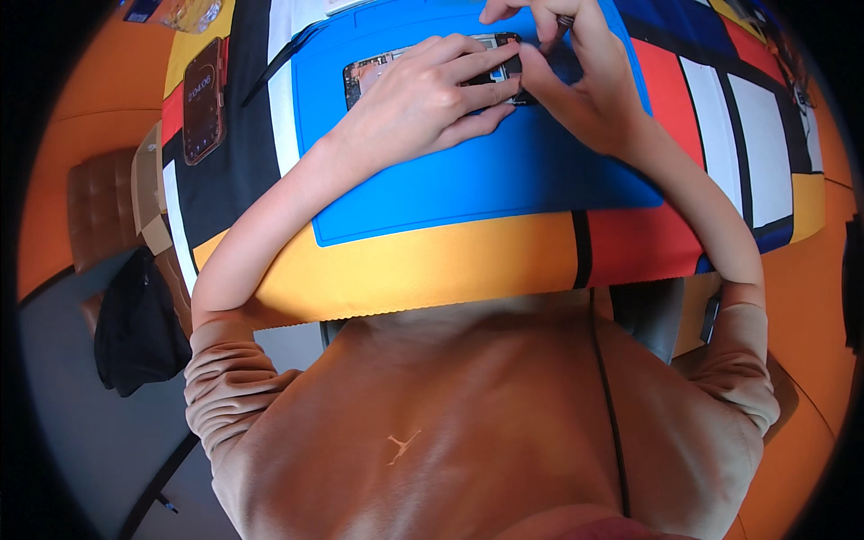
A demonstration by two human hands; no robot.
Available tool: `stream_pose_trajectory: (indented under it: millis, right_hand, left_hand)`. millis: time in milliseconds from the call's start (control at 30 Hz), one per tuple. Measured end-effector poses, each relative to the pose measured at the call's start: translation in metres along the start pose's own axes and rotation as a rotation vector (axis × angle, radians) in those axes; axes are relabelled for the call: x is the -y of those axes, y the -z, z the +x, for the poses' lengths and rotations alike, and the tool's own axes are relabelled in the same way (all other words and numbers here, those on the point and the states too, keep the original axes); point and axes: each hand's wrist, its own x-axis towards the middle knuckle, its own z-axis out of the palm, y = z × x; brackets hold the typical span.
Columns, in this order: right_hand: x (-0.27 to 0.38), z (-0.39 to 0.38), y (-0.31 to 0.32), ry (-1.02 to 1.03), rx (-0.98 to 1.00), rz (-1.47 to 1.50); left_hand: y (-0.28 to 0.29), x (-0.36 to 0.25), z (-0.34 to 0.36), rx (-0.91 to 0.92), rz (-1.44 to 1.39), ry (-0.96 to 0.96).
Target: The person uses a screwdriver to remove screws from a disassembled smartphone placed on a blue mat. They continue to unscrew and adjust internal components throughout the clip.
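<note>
On a blue work mat (pixel 432 193) lies an opened phone (pixel 362 74), its inner parts and circuit board bare. Across it rests my left hand (pixel 441 90), fingers stretched out and slightly apart, tips at the phone's right end. They cover much of the middle of the phone. Just right of it, my right hand (pixel 585 81) is closed in a pinch on a small dark tool (pixel 564 22), raised above the mat. Most of that tool is hidden by the fingers, so I cannot tell its exact kind. The right thumb points toward the left fingertips.
Black tweezers (pixel 283 58) lie left, partly over the mat's edge. Further left is a phone with a lit screen (pixel 204 101). A clear plastic bag (pixel 191 13) sits at the far left. The colour-blocked tablecloth (pixel 432 270) ends near my body. A dark cord (pixel 607 387) hangs down my front.
</note>
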Motion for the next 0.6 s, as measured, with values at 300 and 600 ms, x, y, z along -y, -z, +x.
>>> stream_pose_trajectory:
  millis: [300,600]
  right_hand:
    - [-0.001,0.004,-0.005,-0.071,-0.009,0.124]
    - [0.006,0.010,0.000,-0.158,0.108,0.160]
  left_hand:
    - [-0.001,0.003,0.000,-0.060,0.089,-0.041]
    - [0.003,0.005,-0.010,-0.070,-0.032,-0.065]
